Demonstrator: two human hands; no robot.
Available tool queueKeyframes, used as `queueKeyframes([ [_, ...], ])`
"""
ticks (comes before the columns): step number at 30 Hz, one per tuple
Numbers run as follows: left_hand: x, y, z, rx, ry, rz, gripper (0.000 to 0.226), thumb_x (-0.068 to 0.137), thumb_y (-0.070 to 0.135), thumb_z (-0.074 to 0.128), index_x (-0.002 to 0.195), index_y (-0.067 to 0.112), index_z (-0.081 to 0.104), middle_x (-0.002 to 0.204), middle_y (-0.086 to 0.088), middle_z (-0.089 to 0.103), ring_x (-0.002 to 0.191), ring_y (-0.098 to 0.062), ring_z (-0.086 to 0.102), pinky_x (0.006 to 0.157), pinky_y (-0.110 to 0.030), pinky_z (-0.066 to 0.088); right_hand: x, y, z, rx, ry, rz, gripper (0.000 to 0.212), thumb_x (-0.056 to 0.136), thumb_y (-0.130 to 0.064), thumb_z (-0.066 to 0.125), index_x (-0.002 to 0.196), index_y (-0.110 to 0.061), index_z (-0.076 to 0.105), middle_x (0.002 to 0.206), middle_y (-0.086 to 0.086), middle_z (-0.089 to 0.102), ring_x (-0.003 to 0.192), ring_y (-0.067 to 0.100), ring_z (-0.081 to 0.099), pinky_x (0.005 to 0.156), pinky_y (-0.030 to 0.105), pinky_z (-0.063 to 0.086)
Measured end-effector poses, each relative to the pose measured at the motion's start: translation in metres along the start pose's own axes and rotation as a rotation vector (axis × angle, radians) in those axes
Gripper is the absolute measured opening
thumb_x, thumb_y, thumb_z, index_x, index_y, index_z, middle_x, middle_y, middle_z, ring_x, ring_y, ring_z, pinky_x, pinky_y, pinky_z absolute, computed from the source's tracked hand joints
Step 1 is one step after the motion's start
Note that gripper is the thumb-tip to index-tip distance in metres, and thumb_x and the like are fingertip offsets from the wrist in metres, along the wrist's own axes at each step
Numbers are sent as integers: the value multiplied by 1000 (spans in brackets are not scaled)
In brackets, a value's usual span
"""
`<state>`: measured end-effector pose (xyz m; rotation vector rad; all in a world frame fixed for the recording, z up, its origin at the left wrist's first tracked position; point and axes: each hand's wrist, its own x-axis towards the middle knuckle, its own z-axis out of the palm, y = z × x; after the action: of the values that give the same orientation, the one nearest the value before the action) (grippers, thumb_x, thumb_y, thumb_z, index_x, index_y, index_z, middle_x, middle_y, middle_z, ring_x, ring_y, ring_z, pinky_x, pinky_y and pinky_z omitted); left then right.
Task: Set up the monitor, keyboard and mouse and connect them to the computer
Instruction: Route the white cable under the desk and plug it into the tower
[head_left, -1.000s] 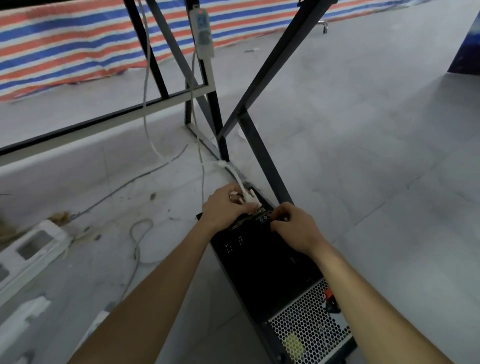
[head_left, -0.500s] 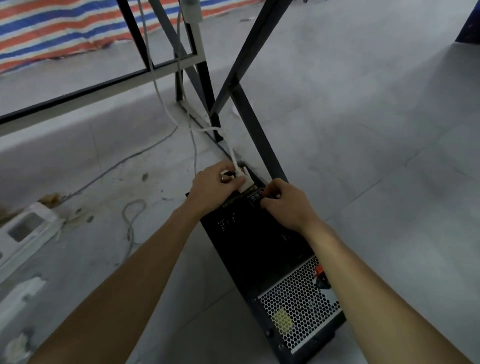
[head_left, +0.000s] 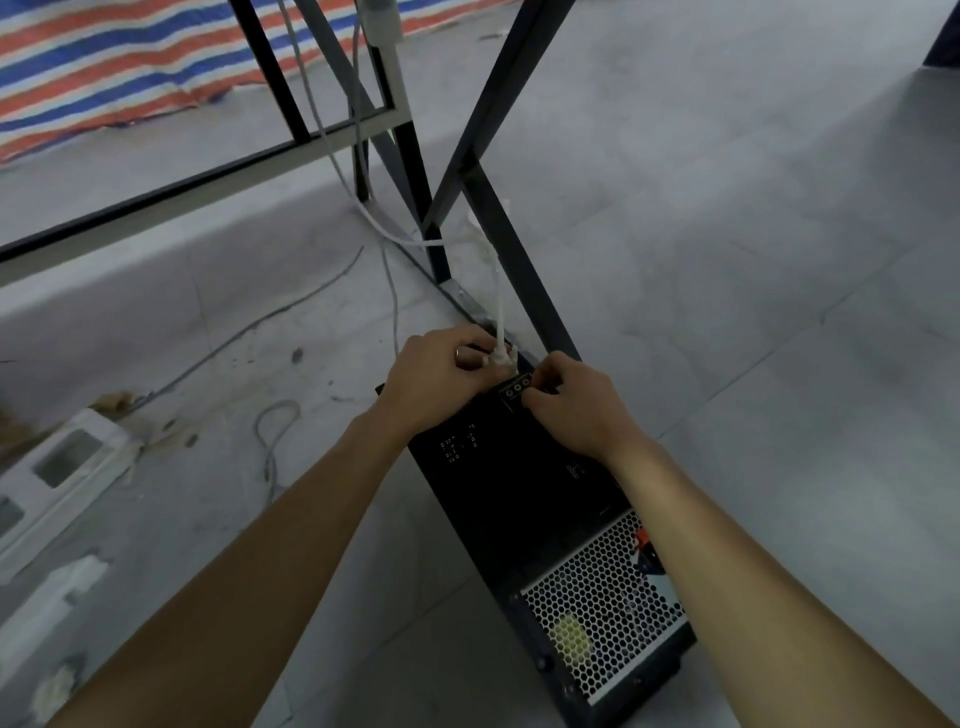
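Observation:
A black computer case (head_left: 519, 483) stands on the floor with its rear panel facing up at me; a honeycomb power-supply grille (head_left: 597, 608) is at the near end. A white cable (head_left: 500, 306) drops from the desk frame to a white connector (head_left: 504, 361) at the panel's far end. My left hand (head_left: 441, 379) is closed on that connector. My right hand (head_left: 571, 410) rests fingers-down on the panel beside three small round audio jacks (head_left: 517, 387), pinching at the connector's right side. Monitor, keyboard and mouse are out of view.
Black metal desk legs (head_left: 498, 223) cross just beyond the case. Grey cables (head_left: 275, 431) trail over the concrete floor at left. White foam packing pieces (head_left: 62, 467) lie at the left edge. A striped tarp (head_left: 130, 67) covers the far floor.
Both hands stay on the connector at the case's far end. The view has tilted and shifted slightly, so the case and hands sit a little differently in frame.

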<state>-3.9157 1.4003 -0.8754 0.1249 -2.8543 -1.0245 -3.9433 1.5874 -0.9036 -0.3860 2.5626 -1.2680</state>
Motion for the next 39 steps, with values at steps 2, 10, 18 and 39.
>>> queueKeyframes([
  [2,-2,-1,6,72,57,29,30,79,61,71,97,38,69,79,20,71,82,-2,67,78,-30,54,-1,0,0,-3,-6,-5,10,87,-30,62,95,-26,59,104,1,61,86,16,57,75,32,48],
  [10,-16,-8,16,139,269,122,27,83,51,73,96,27,72,78,11,65,77,-4,57,69,-14,43,-7,3,-1,34,39,-19,11,89,-26,63,100,-27,62,104,-4,62,91,11,57,73,24,42],
  [18,-14,3,16,198,273,66,37,86,55,69,107,25,73,93,3,78,88,-16,72,74,-25,52,6,-2,7,48,129,-72,13,90,-20,61,100,-27,63,96,-9,63,88,8,58,65,7,35],
  [39,-1,16,-11,-504,45,-268,42,84,59,69,113,29,72,93,8,76,80,-9,71,72,-24,52,7,-34,3,271,299,-121,11,94,-28,68,104,-25,65,89,-19,64,84,-8,61,65,-4,39],
])
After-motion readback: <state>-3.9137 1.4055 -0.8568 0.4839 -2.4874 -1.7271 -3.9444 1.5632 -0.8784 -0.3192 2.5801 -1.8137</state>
